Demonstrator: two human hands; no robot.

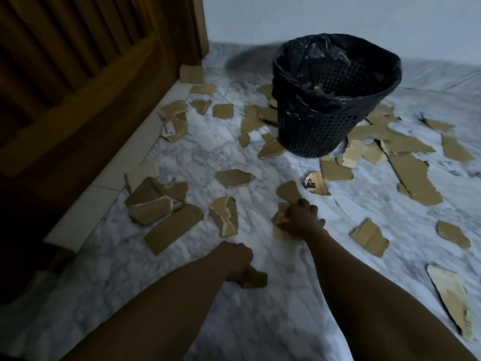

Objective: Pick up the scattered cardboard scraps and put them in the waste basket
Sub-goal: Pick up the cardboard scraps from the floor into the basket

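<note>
- Left hand (235, 259), lower centre of the frame: fingers curled under and pinching a small scrap (256, 279) of brown cardboard, low over the marble floor (273, 324) (whether the piece touches the floor cannot be told).
- Right hand (299, 220), centre of the frame: fingers closed round a bundle of scraps (286, 191). One piece sticks out above the knuckles and others show at the left of the fist.
- Waste basket (312, 134), upper centre-right: dark mesh, upright on the floor, well apart from both hands. It is lined with a black bag (338, 56) folded over the rim, and a few pale pieces (320, 88) lie inside.
- Printed scrap (315, 184): on the floor just beside the right hand's bundle, to its upper right, with a dark mark on a pale face.
- Overlapping heap (153, 201), centre-left: several brown pieces stacked on one another, near the pale skirting.
- Labelled scrap (174, 128), upper left of centre: it carries a small white sticker.
- Long torn pieces (416, 178), right of the basket: they lie flat and partly overlap (the densest patch of litter).
- Pale-edged piece (453, 300), lower right corner: it lies alone on the floor.
- Wooden door (78, 74), upper left: dark, with vertical slats.
- White wall (338, 16), along the top behind the basket.
</note>
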